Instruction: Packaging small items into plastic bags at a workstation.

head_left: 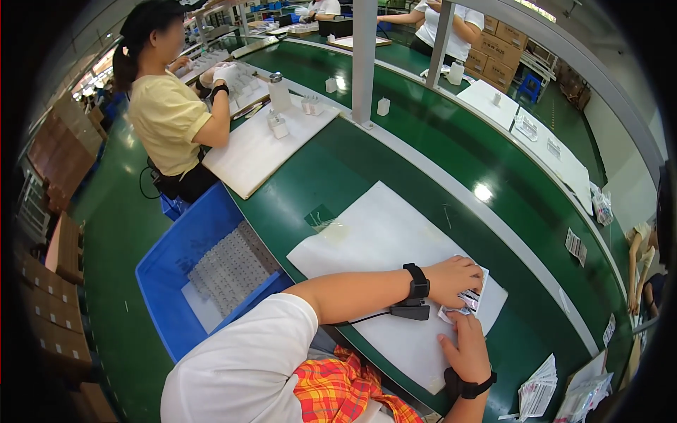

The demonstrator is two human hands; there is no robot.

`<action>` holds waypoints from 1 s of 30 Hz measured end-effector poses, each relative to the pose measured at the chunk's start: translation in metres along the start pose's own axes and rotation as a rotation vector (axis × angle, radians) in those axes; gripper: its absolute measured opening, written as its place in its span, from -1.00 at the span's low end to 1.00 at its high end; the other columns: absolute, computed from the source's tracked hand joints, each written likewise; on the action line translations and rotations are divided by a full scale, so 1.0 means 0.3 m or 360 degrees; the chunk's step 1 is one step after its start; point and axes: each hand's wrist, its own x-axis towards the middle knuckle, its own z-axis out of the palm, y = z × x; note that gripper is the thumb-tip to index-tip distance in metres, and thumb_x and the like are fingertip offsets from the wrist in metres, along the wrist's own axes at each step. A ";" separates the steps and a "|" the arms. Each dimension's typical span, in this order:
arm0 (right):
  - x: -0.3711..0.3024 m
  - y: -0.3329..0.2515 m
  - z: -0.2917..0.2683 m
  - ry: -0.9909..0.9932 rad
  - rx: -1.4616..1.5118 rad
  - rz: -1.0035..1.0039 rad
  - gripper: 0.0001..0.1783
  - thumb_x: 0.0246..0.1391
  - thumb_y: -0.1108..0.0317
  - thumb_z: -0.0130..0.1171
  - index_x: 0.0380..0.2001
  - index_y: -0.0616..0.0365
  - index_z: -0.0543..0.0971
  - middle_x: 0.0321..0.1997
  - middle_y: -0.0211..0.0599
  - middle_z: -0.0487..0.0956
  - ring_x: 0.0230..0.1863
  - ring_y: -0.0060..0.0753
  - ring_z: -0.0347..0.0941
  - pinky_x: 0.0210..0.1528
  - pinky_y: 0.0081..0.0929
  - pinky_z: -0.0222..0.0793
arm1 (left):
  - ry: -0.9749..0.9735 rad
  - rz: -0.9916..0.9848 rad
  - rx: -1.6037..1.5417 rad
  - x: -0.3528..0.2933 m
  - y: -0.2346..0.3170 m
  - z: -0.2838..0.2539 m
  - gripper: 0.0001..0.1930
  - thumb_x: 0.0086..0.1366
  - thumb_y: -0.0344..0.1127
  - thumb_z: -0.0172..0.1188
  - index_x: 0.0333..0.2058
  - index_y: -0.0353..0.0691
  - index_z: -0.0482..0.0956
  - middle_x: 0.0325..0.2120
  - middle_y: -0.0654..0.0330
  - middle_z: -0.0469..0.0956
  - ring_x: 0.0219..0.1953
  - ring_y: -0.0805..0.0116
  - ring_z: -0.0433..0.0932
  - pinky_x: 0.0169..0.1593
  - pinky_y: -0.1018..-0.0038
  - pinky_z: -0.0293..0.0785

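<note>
Near the right corner of a white board (381, 240) on the green worktable, both hands meet over a small shiny printed packet (467, 302), white with purple marks. My left hand (453, 279) reaches across from the left and curls its fingers over the packet, covering much of it. From below, my right hand (468, 347) touches the packet's near edge with its fingertips, its thumb held apart. Black bands circle both wrists; the left one carries a small black box (410, 310) with a cord.
A blue bin (166, 282) with rows of white boxes stands left of the table. Printed leaflets (538, 388) and clear bags (585, 395) lie at lower right. Beyond a metal post (364, 63), white adapters sit on a green conveyor (451, 151). A co-worker (169, 106) works at far left.
</note>
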 end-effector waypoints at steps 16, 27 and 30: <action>0.118 -0.016 -0.074 -0.0582 -0.0124 0.0088 -0.47 -0.01 0.31 0.28 -0.01 0.25 0.33 -0.12 -0.06 0.44 -0.16 -0.06 0.38 -0.07 -0.32 0.34 | -0.0219 -0.0179 -0.0060 0.046 -0.007 -0.023 -0.56 -0.10 -0.24 0.29 -0.14 -0.06 0.56 0.07 0.15 0.37 0.21 0.05 0.24 0.27 0.21 0.13; 0.450 -0.249 -0.456 -0.0759 0.0093 0.0290 -0.71 0.14 0.30 0.19 -0.10 0.20 0.54 -0.27 -0.31 0.57 -0.24 -0.49 0.48 -0.14 -0.51 0.40 | -0.0077 0.0246 0.0579 -0.027 -0.018 0.003 -0.69 0.08 -0.30 0.18 -0.15 -0.13 0.59 -0.09 0.20 0.49 0.08 0.20 0.38 0.05 0.30 0.31; 0.694 -0.308 -0.482 -0.0388 -0.0014 -0.0078 -0.76 0.16 0.33 0.15 -0.16 0.22 0.54 -0.29 -0.36 0.55 -0.23 -0.52 0.44 -0.13 -0.57 0.37 | -0.0143 0.0149 0.0363 -0.055 -0.072 -0.064 -0.66 0.08 -0.29 0.18 -0.11 -0.15 0.57 -0.05 0.18 0.48 0.10 0.21 0.37 0.06 0.32 0.30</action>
